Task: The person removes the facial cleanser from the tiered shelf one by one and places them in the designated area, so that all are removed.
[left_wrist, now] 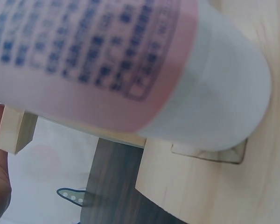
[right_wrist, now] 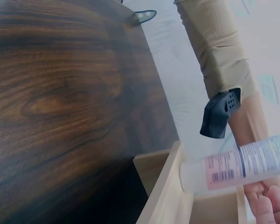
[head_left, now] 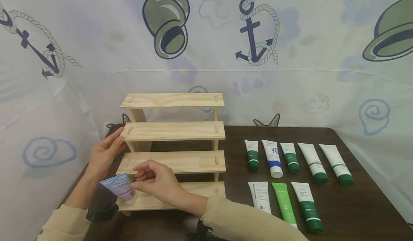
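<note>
A light blue and pink squeeze tube [head_left: 120, 187] stands on its white cap on the left end of the lowest step of a wooden display rack [head_left: 174, 131]. Its printed side fills much of the left wrist view, the cap [left_wrist: 219, 88] meeting the wood. Beside the tube is my right hand [head_left: 161, 182], fingers loosely bent and thumb tip right at its edge; in the right wrist view these fingertips [right_wrist: 270, 207] lie just below the tube [right_wrist: 238, 163], not around it. My left hand [head_left: 104, 151] grips the left end of the rack's second step from the top.
On the dark wooden table [head_left: 235, 205], right of the rack, lie several tubes in two rows, among them a white and blue tube [head_left: 272, 158] and a bright green tube [head_left: 284, 203]. Behind the table hangs a patterned white cloth [head_left: 209, 54].
</note>
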`<move>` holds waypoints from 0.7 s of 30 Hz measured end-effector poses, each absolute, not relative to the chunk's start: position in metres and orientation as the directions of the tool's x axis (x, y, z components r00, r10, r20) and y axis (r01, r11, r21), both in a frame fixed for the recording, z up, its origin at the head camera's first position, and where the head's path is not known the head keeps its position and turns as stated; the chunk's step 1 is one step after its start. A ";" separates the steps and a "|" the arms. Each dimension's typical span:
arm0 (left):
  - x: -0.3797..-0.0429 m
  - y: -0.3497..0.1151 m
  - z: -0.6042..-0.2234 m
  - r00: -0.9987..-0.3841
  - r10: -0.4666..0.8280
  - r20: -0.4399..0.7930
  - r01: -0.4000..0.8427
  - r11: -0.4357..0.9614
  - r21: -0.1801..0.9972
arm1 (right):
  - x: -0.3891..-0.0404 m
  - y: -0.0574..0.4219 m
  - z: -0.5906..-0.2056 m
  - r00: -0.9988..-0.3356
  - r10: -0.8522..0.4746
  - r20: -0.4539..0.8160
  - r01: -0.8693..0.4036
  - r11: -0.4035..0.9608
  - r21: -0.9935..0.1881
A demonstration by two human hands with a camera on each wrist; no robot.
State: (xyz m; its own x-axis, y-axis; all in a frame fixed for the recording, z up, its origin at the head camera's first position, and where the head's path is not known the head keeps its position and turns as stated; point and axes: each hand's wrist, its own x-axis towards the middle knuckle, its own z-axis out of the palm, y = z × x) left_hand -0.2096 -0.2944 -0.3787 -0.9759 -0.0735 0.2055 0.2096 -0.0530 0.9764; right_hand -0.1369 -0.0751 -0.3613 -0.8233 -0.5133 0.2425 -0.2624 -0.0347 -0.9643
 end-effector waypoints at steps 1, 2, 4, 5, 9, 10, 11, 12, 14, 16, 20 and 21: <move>-0.210 -0.294 -0.378 -0.976 -0.076 0.204 0.208 -0.053 0.977 | -0.137 -0.078 -0.362 -0.821 -0.513 0.251 -0.270 -0.039 -0.962; -0.209 -0.294 -0.378 -0.976 -0.077 0.202 0.207 -0.053 0.977 | -0.137 -0.081 -0.362 -0.819 -0.512 0.258 -0.275 -0.044 -0.960; -0.209 -0.294 -0.378 -0.977 -0.083 0.196 0.200 -0.047 0.979 | -0.137 -0.086 -0.363 -0.818 -0.510 0.266 -0.281 -0.049 -0.959; -0.209 -0.294 -0.378 -0.978 -0.086 0.192 0.196 -0.042 0.980 | -0.137 -0.088 -0.364 -0.818 -0.507 0.270 -0.289 -0.043 -0.956; -0.208 -0.294 -0.378 -0.978 -0.091 0.187 0.191 -0.031 0.981 | -0.137 -0.095 -0.363 -0.823 -0.498 0.274 -0.305 -0.021 -0.952; -0.208 -0.294 -0.378 -0.978 -0.090 0.187 0.190 -0.034 0.981 | -0.136 -0.097 -0.363 -0.823 -0.497 0.275 -0.309 -0.014 -0.951; -0.208 -0.294 -0.378 -0.978 -0.090 0.187 0.190 -0.031 0.981 | -0.136 -0.098 -0.363 -0.824 -0.496 0.274 -0.312 -0.006 -0.950; -0.208 -0.294 -0.378 -0.978 -0.089 0.187 0.190 -0.029 0.981 | -0.136 -0.098 -0.363 -0.826 -0.494 0.271 -0.310 -0.002 -0.951; -0.208 -0.294 -0.378 -0.978 -0.089 0.187 0.191 -0.028 0.981 | -0.136 -0.100 -0.363 -0.827 -0.493 0.270 -0.312 0.004 -0.950; -0.209 -0.295 -0.378 -0.978 -0.084 0.190 0.193 -0.023 0.981 | -0.137 -0.102 -0.364 -0.830 -0.491 0.266 -0.308 0.005 -0.951; -0.209 -0.295 -0.379 -0.977 -0.077 0.200 0.203 -0.029 0.979 | -0.138 -0.106 -0.369 -0.830 -0.487 0.273 -0.321 0.017 -0.947; -0.209 -0.295 -0.379 -0.976 -0.076 0.203 0.205 -0.030 0.978 | -0.138 -0.107 -0.370 -0.829 -0.487 0.275 -0.326 0.021 -0.945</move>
